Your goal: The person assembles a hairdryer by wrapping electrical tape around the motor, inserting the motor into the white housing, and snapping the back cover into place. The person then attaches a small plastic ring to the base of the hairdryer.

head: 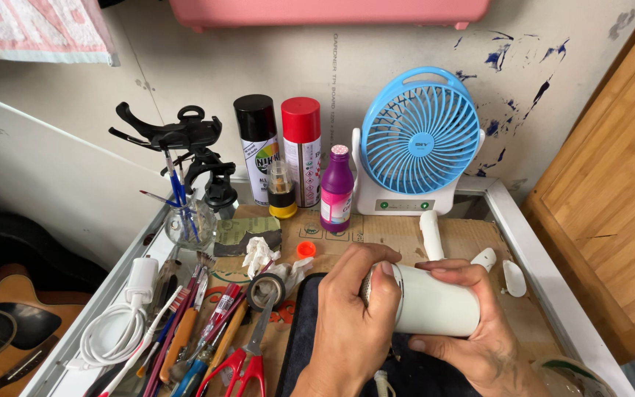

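Left of your left hand (350, 323): scissors (248, 360) and brushes crowd the tray edge. That hand is wrapped around the white cylinder's (435, 301) end; your right hand (472, 331) grips its body from below. Rightward (loose white pieces (512, 278) aside), bare cardboard reaches the tray rim (553, 294).

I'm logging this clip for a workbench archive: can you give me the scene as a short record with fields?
setting: cluttered glass-topped table against a paint-marked wall
left hand: grips one end of a white cylinder
right hand: wraps the cylinder's other end from below
behind hands: blue fan, purple bottle, two spray cans
left of hands: red-handled scissors, brushes, white cable
near right: loose white plastic pieces
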